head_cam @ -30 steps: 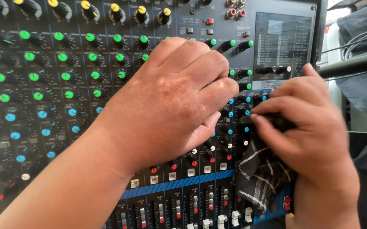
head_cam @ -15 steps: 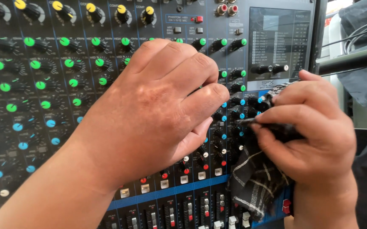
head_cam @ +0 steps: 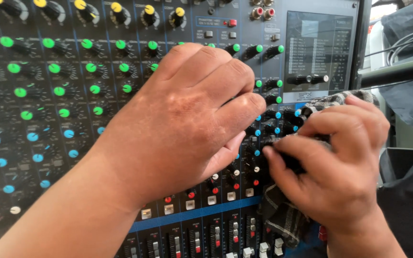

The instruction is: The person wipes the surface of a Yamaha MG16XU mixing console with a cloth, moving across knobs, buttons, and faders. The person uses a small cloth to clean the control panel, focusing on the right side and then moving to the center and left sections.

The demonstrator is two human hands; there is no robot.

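A dark audio mixing console (head_cam: 49, 119) fills the view, with rows of yellow, green, blue and red-capped knobs. My left hand (head_cam: 187, 119) rests flat on the panel's middle, fingers curled over the knobs and holding nothing. My right hand (head_cam: 335, 162) is to its right, fingers pinched on a dark checked cloth (head_cam: 283, 217) that is pressed against the knobs in the right columns. The cloth hangs below that hand and also shows above it (head_cam: 333, 99). The knobs under both hands are hidden.
A row of faders (head_cam: 192, 239) runs along the bottom edge. A grey printed panel (head_cam: 318, 52) with black knobs sits at the console's upper right. Beyond the right edge lie dark fabric (head_cam: 412, 95), coiled cables (head_cam: 409, 40) and a black bar (head_cam: 392, 74).
My right hand with the cloth has shifted slightly down and left across the right knob columns. My left hand has stayed on the panel. The view has drifted a little.
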